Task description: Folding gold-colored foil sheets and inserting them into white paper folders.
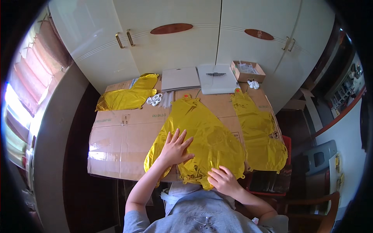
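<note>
A large flat gold foil balloon (206, 128) lies spread over the near middle of the cardboard, its lower edge hanging past the table's front edge. My left hand (176, 149) rests on its left half, palm down with the fingers spread. At the balloon's bottom edge, my right hand (223, 180) has its fingers bent around the crinkled foil. A second gold foil balloon (258, 132) lies flat on the right side. Another gold foil piece (128, 97) lies folded at the far left.
Cardboard (116, 136) covers the table. Along the back are white tape-like rings (154, 99), clear thin sticks (167, 99), a grey-beige stack of boards (180, 79), a whitish flat package (218, 79) and a small carton (248, 71). A wooden chair (330, 209) stands at right.
</note>
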### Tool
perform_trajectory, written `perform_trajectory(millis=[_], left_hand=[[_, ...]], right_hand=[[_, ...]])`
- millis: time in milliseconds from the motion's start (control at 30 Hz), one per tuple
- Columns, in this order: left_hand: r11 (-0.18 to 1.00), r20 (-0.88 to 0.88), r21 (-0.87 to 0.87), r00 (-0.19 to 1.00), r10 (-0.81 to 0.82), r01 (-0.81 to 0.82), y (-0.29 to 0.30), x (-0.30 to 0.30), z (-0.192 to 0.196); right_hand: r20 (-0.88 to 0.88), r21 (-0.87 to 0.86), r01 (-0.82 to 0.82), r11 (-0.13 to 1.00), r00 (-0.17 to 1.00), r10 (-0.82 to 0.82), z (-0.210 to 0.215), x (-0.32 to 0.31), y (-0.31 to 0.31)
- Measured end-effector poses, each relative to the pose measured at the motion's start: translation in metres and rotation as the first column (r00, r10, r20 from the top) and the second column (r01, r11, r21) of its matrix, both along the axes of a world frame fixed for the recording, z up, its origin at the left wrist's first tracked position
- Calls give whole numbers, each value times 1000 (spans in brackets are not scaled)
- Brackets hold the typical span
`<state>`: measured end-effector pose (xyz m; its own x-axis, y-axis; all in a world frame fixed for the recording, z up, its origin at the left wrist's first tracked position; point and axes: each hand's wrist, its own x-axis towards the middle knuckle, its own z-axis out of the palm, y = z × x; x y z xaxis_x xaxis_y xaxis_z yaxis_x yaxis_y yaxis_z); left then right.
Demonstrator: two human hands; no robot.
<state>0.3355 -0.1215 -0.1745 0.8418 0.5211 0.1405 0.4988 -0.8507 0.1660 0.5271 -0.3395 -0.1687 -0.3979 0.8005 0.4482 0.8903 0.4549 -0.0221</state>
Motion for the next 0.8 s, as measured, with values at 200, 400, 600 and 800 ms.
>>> perform_trajectory(millis=[200,400,600,800], left_hand=[[997,-70,0,995,-75,75,-3,22,1],[997,-75,-14,995,-72,71,-7,25,0],[993,-99,-8,988,-115,115,-12,29,0],[993,-78,6,990,-119,119,-12,32,-7]], right_hand=[[-275,-30,220,975,936,-219,-19,6,-6],[-260,-52,164,985,950,-172,-12,6,-6],[-354,-76,178,981,915,-193,-18,4,-9],[-345,-75,188,979,916,-203,-18,4,-8]])
